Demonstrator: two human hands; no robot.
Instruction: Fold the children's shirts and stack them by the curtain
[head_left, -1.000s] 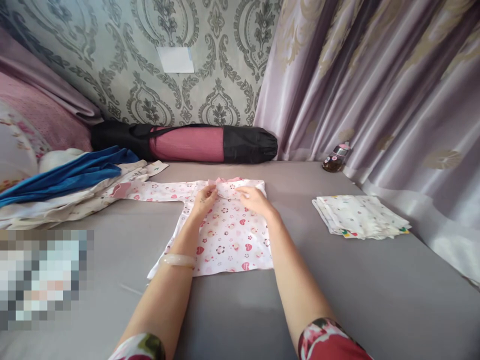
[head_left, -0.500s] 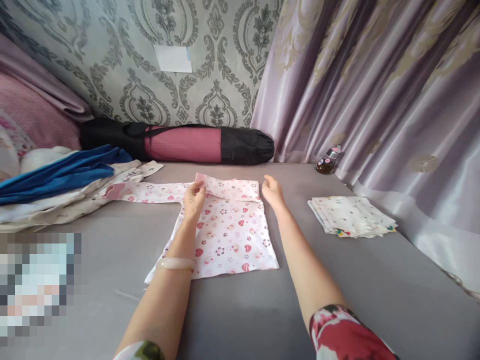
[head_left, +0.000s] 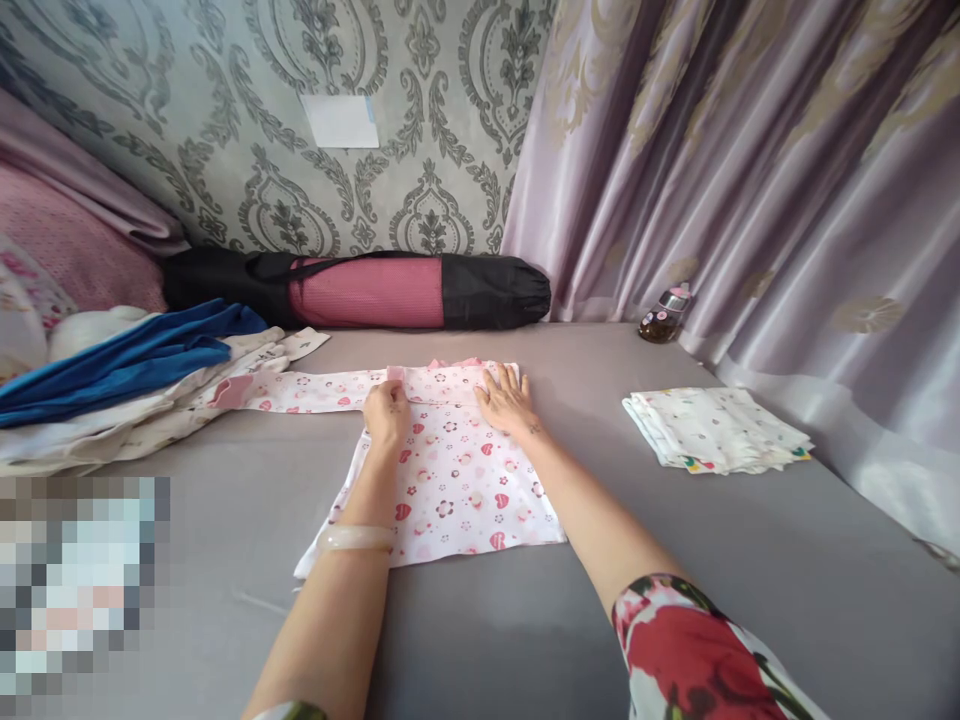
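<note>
A white long-sleeved shirt (head_left: 457, 480) with pink hearts and flowers lies flat in front of me. One sleeve (head_left: 319, 390) stretches out to the left and ends in a pink cuff; the other is folded across the top of the body. My left hand (head_left: 386, 412) pinches the folded sleeve near its pink cuff. With fingers spread, my right hand (head_left: 507, 402) lies flat on the shirt's upper right part, touching the folded sleeve.
A folded white patterned cloth stack (head_left: 716, 430) lies at right, with a small bottle (head_left: 664, 314) behind it. Blue and pale clothes (head_left: 127, 360) are heaped at left. A black and pink roll bag (head_left: 367, 290) lies along the wall; curtains (head_left: 675, 150) hang at right.
My right hand has come down from beside the shirt and moved left onto the folded sleeve, its fingers spreading. The sleeve's cuff, pinched by my left hand, has been lowered flatter onto the shirt.
</note>
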